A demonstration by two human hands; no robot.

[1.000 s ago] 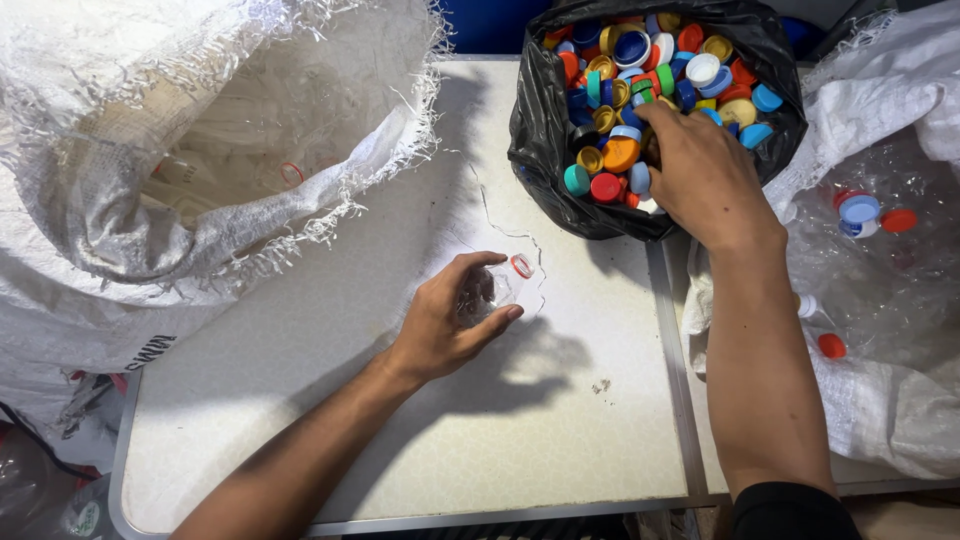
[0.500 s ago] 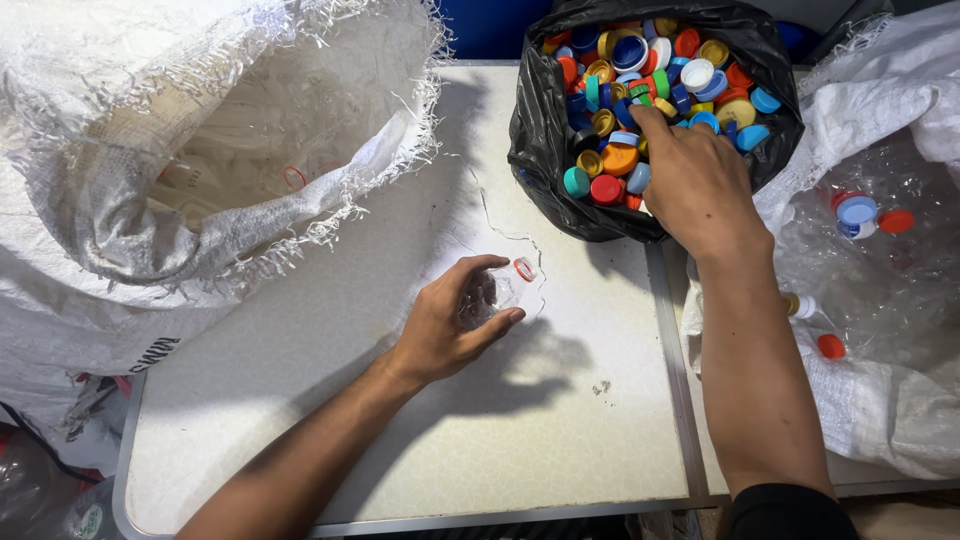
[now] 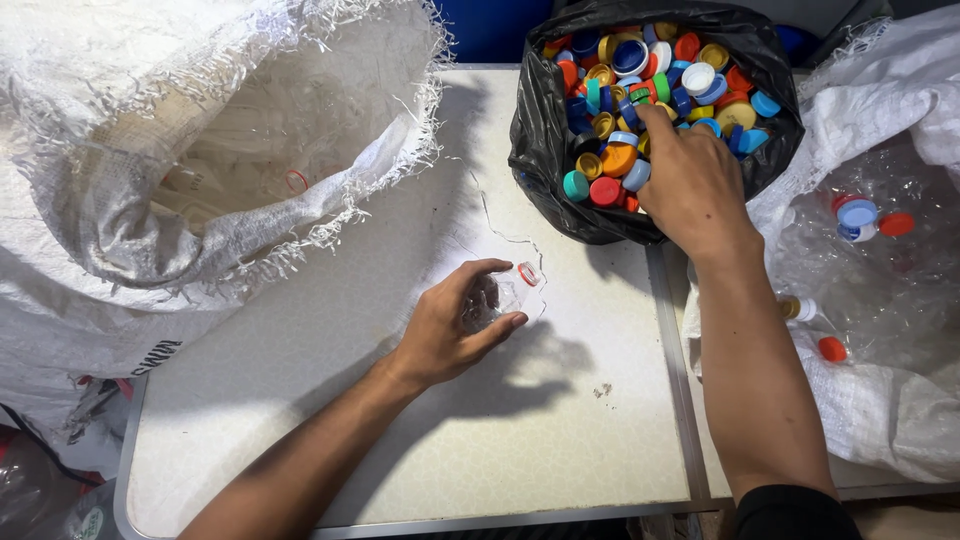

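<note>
Crushed clear bottle (image 3: 497, 297), red neck ring, lies on the table; mixed-colour caps (image 3: 640, 90) fill the black bag.

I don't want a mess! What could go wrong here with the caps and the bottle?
The black bag is heaped with caps, and the right hand is digging in it, so caps might spill onto the table. The left hand holds a clear bottle lying on its side; it may roll if let go.

Black bag (image 3: 540, 150) at twelve o'clock, caps (image 3: 640, 90) red, blue, yellow, orange, teal, white. White woven sacks (image 3: 150, 150). Clear bottle (image 3: 500, 295), red neck ring. Cream table (image 3: 480, 430).
</note>
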